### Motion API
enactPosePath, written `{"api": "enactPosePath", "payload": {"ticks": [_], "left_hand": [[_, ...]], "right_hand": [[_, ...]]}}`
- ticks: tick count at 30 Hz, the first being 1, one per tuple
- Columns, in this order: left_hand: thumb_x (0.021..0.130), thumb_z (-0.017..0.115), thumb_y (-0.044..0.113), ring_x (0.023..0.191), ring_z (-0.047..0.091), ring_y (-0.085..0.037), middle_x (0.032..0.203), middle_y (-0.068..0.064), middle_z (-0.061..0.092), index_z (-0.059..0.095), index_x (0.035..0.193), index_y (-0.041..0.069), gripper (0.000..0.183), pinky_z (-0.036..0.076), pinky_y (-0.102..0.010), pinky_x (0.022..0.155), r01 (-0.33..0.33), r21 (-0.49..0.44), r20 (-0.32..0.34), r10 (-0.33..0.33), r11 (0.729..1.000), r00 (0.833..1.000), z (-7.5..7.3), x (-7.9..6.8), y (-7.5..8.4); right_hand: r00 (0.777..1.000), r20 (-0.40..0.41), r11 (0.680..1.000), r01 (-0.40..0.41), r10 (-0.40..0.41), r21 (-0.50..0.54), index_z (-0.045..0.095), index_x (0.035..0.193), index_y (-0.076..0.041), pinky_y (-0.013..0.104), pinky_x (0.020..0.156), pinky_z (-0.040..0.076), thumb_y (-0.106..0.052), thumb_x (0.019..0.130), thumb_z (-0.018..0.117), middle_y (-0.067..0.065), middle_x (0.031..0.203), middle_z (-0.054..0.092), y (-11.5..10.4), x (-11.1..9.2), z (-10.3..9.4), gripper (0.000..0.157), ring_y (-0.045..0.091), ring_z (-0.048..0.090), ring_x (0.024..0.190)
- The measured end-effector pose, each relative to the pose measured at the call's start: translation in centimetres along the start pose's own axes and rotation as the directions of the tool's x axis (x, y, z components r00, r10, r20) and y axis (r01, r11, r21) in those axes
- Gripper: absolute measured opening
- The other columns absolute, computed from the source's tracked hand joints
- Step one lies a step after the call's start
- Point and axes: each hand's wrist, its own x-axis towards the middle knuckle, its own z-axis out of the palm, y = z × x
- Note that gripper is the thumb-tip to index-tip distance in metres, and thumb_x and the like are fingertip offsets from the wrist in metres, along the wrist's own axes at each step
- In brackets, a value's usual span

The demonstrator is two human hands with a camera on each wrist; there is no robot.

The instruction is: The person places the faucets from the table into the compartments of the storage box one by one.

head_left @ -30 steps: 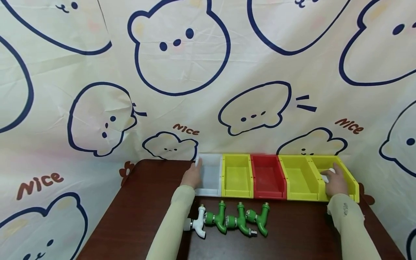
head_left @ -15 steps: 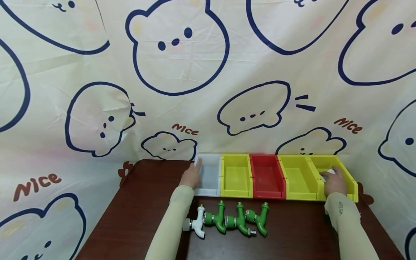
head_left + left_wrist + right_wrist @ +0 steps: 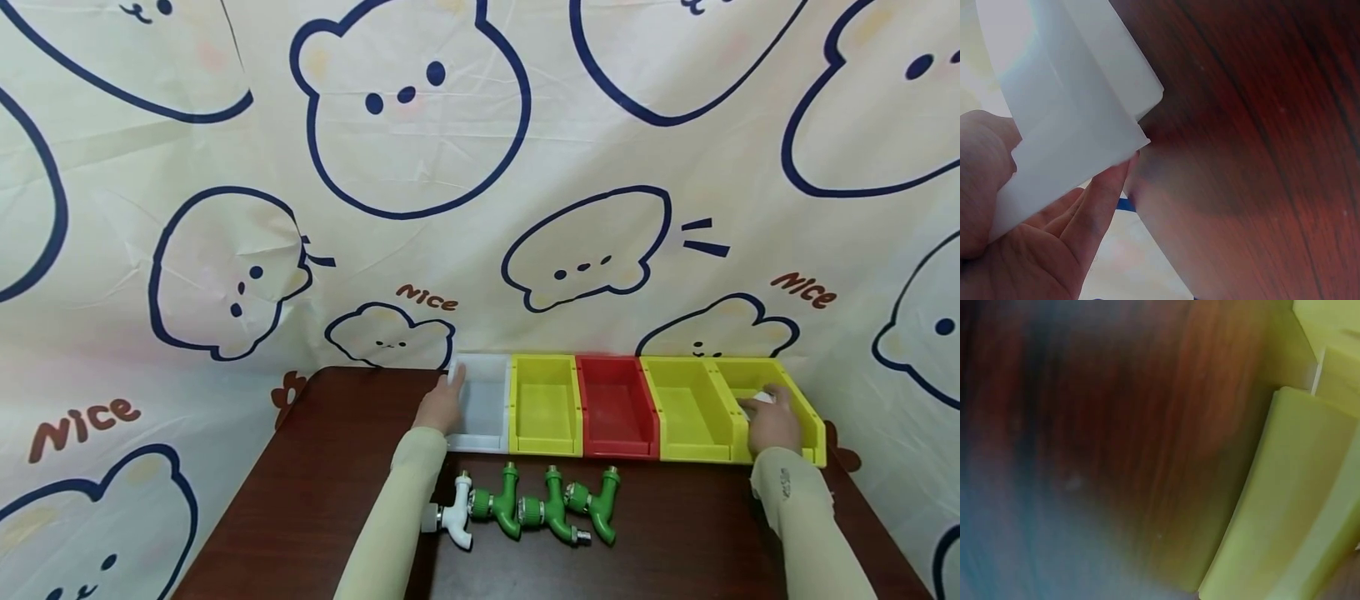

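Observation:
My left hand (image 3: 438, 404) grips the left side wall of the white bin (image 3: 483, 408). In the left wrist view the thumb lies on one side of this white wall (image 3: 1072, 119) and the fingers (image 3: 1100, 203) on the other. My right hand (image 3: 776, 427) reaches into the yellow bin (image 3: 810, 417) at the row's right end. It holds a small white object (image 3: 763, 397), mostly covered by the fingers, so I cannot tell its kind. The right wrist view shows the yellow bin's front (image 3: 1291, 500), with the hand almost wholly out of frame.
Between these bins stand a yellow bin (image 3: 546, 408), a red bin (image 3: 618, 408) and another yellow bin (image 3: 686, 408). A white tap (image 3: 456, 517) and several green taps (image 3: 557, 510) lie before them on the dark wooden table (image 3: 660, 550). A patterned cloth (image 3: 465, 250) hangs behind.
Slightly less of the white object shows under my right fingers, which stay inside the right-end yellow bin. My left hand keeps its place on the white bin. The taps have not moved.

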Motion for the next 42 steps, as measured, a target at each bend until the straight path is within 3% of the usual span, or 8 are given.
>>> {"api": "enactPosePath", "payload": {"ticks": [4, 18, 25, 30, 35, 42], "left_hand": [[0.091, 0.07, -0.004, 0.077, 0.056, -0.028, 0.151, -0.028, 0.045, 0.029, 0.165, 0.019, 0.088, 0.054, -0.046, 0.081, 0.0, -0.004, 0.001, 0.0, 1.0, 1.0, 0.08, 0.12, -0.03], [0.09, 0.071, -0.005, 0.08, 0.057, -0.028, 0.154, -0.027, 0.043, 0.028, 0.166, 0.02, 0.09, 0.055, -0.046, 0.084, 0.012, -0.013, 0.013, -0.012, 1.0, 1.0, 0.17, 0.21, -0.14], [0.091, 0.071, -0.004, 0.083, 0.058, -0.029, 0.154, -0.027, 0.043, 0.029, 0.165, 0.02, 0.089, 0.055, -0.047, 0.086, 0.015, -0.014, 0.008, -0.015, 1.0, 1.0, 0.32, 0.31, -0.17], [0.092, 0.07, -0.004, 0.084, 0.059, -0.029, 0.155, -0.027, 0.043, 0.027, 0.166, 0.021, 0.089, 0.055, -0.047, 0.086, 0.02, -0.014, 0.016, -0.02, 1.0, 1.0, 0.21, 0.26, -0.11], [0.092, 0.07, -0.005, 0.081, 0.058, -0.028, 0.154, -0.027, 0.044, 0.028, 0.166, 0.021, 0.088, 0.055, -0.047, 0.085, 0.016, -0.015, 0.009, -0.016, 1.0, 1.0, 0.05, 0.1, -0.04], [0.092, 0.069, -0.005, 0.083, 0.059, -0.03, 0.154, -0.028, 0.043, 0.029, 0.165, 0.02, 0.087, 0.055, -0.048, 0.086, 0.014, -0.017, 0.011, -0.014, 1.0, 1.0, -0.06, 0.03, 0.06]], "right_hand": [[1.0, 0.01, 1.0, 0.011, -0.011, -0.01, 0.06, 0.135, 0.01, 0.065, 0.094, 0.045, 0.01, 0.102, 0.037, 0.041, 0.148, 0.025, 0.19, -0.06, -0.06, 0.04, 0.06, 0.047, 0.113], [0.999, 0.042, 1.0, 0.004, -0.004, -0.005, 0.058, 0.137, 0.01, 0.066, 0.093, 0.044, 0.009, 0.102, 0.038, 0.043, 0.148, 0.026, 0.55, 0.31, 0.09, 0.04, 0.064, 0.046, 0.114], [0.998, 0.068, 1.0, 0.003, -0.001, -0.029, 0.056, 0.139, 0.009, 0.069, 0.101, 0.04, 0.01, 0.102, 0.039, 0.044, 0.148, 0.025, 0.3, 0.27, -0.13, 0.041, 0.065, 0.041, 0.121], [0.999, 0.052, 0.999, 0.018, -0.016, -0.036, 0.055, 0.139, 0.011, 0.069, 0.105, 0.038, -0.001, 0.107, 0.042, 0.045, 0.147, 0.027, 0.16, 0.15, -0.09, 0.036, 0.064, 0.038, 0.126], [0.999, 0.045, 0.999, 0.021, -0.02, -0.026, 0.054, 0.139, 0.013, 0.07, 0.108, 0.035, -0.01, 0.109, 0.045, 0.045, 0.148, 0.028, 0.12, 0.03, 0.01, 0.038, 0.064, 0.033, 0.131], [0.999, 0.044, 1.0, -0.014, 0.014, 0.02, 0.056, 0.138, 0.011, 0.069, 0.11, 0.032, -0.009, 0.109, 0.045, 0.043, 0.15, 0.029, 0.08, 0.19, -0.03, 0.037, 0.063, 0.032, 0.134]]}}
